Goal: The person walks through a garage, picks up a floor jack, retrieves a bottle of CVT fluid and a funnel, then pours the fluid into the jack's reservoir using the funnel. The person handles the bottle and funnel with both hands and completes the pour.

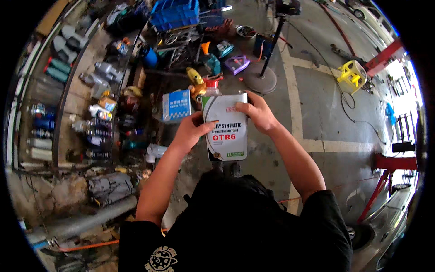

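Between my two hands is a white rectangular can of transmission fluid (pixel 227 144), with green and grey edging and its printed front facing up toward me. My left hand (pixel 195 132) grips its left side, thumb lying across the front. At the upper right corner my right hand (pixel 254 112) is closed on it, thumb pressed to the front face. The fingers behind the can are hidden. Just beyond my left hand sits a blue and white box (pixel 176 105). Yellow bottles (pixel 195 76) and a red-lidded container (pixel 211 85) lie past the can's top edge.
Shelves (pixel 68 97) full of bottles run along the left. Farther ahead are a blue crate (pixel 175 14), a spray bottle (pixel 211 62), a purple container (pixel 237 64) and a stand with a round base (pixel 260 78). A yellow stool (pixel 352 75) and red lift parts (pixel 385 56) stand right.
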Motion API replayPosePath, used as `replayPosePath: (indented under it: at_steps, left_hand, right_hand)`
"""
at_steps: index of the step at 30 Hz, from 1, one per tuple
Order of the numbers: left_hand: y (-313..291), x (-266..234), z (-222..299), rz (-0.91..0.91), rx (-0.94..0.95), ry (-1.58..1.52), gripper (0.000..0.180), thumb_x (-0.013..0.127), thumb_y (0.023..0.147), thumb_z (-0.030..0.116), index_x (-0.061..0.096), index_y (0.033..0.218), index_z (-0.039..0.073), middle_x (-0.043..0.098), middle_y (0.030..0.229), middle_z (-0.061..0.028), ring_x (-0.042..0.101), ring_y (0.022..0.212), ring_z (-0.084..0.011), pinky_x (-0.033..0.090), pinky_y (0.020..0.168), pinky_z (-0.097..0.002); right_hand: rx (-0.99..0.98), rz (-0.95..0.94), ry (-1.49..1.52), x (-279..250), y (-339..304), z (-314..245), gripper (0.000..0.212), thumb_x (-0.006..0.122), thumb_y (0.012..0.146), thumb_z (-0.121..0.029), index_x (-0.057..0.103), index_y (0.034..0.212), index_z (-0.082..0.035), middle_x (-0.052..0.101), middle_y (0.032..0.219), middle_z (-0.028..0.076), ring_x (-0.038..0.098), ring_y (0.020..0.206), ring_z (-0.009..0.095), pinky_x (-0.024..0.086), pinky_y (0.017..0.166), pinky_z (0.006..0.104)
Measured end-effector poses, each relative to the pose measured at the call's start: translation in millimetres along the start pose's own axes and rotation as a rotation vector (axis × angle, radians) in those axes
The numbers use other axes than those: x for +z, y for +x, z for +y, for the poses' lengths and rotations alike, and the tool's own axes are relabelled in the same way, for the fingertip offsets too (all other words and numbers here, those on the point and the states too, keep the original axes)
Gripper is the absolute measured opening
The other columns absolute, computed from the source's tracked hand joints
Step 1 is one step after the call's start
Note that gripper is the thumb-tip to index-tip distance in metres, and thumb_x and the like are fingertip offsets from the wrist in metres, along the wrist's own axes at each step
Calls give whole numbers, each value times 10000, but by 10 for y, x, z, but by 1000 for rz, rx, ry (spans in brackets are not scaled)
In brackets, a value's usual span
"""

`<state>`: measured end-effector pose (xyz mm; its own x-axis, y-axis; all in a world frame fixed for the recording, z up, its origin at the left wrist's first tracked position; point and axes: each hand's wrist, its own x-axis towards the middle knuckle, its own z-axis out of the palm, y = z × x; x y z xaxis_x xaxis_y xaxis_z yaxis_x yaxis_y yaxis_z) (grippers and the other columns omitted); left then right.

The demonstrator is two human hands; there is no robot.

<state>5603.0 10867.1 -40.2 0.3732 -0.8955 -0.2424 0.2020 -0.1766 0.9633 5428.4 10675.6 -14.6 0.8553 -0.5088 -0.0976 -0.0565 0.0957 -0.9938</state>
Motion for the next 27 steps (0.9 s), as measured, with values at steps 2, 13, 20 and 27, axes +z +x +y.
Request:
replayPosePath:
  at_steps: [2,13,20,27]
  left_hand:
    - [108,89,122,-61,45,83,538,796,846,261,615,1264,-26,684,1128,-99,631,1023,-164,493,935,-334]
    - [593,228,336,-382,270,174,729,851,796,164,509,1430,48,592,1334,-66,566,1230,-215,451,1035,-390]
    - [796,212,801,-648,351,12,716,821,840,129,460,1443,-12,525,1423,-101,513,1307,-212,386,1120,-384]
    - [843,246,891,-613,401,266,568,807,838,160,562,1329,12,582,1302,-88,552,1232,-222,409,1074,-369]
  right_hand:
    - [-75,31,-37,-129,-70,-41,576,729,880,-335,557,1273,51,663,1097,134,616,1042,185,499,918,370]
    - [-58,198,-252,-295,-545,-483,863,903,695,-185,452,1407,1,625,1232,111,577,1180,191,450,1035,361]
    - [-76,263,-362,-225,-636,-385,896,927,662,-208,461,1400,-5,631,1225,124,588,1163,182,469,1008,355]
    - [-106,370,-551,-119,-667,-236,838,936,656,-246,516,1338,0,645,1186,144,629,1128,233,501,980,372]
